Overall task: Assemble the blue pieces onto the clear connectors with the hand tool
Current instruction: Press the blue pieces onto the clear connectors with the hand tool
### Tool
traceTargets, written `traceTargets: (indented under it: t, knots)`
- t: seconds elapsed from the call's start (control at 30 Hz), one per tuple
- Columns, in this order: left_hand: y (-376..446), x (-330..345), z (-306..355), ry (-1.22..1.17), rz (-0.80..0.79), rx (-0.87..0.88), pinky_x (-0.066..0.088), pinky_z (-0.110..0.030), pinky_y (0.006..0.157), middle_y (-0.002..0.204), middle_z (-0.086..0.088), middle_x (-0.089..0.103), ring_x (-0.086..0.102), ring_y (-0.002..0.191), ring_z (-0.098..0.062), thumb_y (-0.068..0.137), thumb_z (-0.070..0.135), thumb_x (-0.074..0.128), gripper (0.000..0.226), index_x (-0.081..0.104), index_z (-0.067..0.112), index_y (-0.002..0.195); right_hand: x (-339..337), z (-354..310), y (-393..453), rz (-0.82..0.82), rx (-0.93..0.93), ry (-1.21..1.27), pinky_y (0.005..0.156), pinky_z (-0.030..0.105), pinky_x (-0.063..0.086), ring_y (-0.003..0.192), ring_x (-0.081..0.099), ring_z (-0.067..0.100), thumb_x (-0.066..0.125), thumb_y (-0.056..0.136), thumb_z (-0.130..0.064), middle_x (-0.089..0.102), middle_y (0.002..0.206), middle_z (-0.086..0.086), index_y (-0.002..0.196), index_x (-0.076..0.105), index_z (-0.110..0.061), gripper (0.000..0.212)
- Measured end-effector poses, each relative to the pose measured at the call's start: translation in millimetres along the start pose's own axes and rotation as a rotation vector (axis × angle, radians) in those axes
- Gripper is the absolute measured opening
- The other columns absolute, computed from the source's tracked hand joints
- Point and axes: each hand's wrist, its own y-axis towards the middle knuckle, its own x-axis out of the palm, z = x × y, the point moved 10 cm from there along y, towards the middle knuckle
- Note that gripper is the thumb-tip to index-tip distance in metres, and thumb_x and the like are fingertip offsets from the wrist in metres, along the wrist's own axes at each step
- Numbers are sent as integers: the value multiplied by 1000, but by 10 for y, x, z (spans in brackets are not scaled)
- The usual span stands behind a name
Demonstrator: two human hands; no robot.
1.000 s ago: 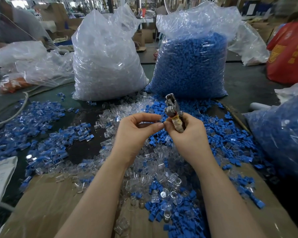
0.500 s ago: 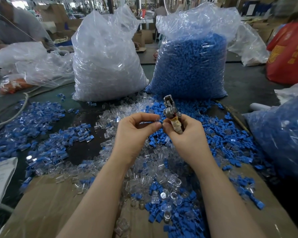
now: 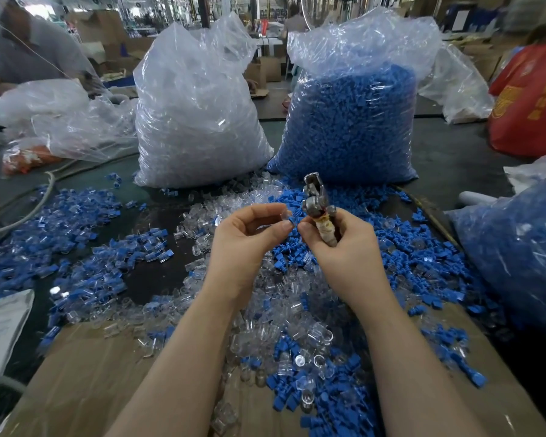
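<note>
Your left hand (image 3: 249,244) pinches a small blue piece (image 3: 291,219) with something clear; your right hand (image 3: 338,247) grips the metal hand tool (image 3: 316,203) upright. Both hover above the table (image 3: 448,159), hemmed by two full bags (image 3: 196,115) behind and loose parts (image 3: 297,342) beneath.

Both hands are raised over a heap of loose blue pieces (image 3: 404,247) and clear connectors (image 3: 297,335) spread on the table (image 3: 454,152); the left hand (image 3: 243,244) pinches a small blue-and-clear part (image 3: 289,217) between thumb and forefinger; the right hand (image 3: 344,247) grips the hand tool (image 3: 316,203), metal head pointing up; behind stand 2 plastic bags, the clear-filled bag (image 3: 196,115) left of the blue-filled bag (image 3: 350,121).
</note>
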Motion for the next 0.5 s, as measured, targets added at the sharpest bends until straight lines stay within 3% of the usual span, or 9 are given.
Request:
traceTargets:
  t: [0.13, 0.37, 0.5]
  knots:
    - [-7, 28, 22, 47, -1, 29, 54, -20, 76, 90, -4, 76, 71, 85, -13, 77, -2, 75, 21, 75, 12, 93, 10, -8, -6, -6, -13, -6, 66, 35, 54, 71, 63, 11, 70, 89, -28, 67, 78, -14, 80, 62, -32, 12]
    - [-12, 27, 75, 77, 7, 76, 54, -18, 74, 88, -3, 77, 72, 83, -12, 77, -3, 76, 21, 75, 12, 92, 34, 5, -16, -22, -32, 8, 49, 24, 40, 51, 44, 3, 66, 92, -27, 57, 58, -14, 74, 60, -30, 19]
    - [-20, 36, 79, 85, 8, 82, 54, -18, 73, 87, -3, 77, 72, 83, -12, 75, 0, 78, 20, 76, 14, 89, 22, -21, -13, -11, -45, 11, 57, 27, 49, 60, 56, 6, 69, 90, -31, 64, 69, -14, 79, 61, -32, 13]
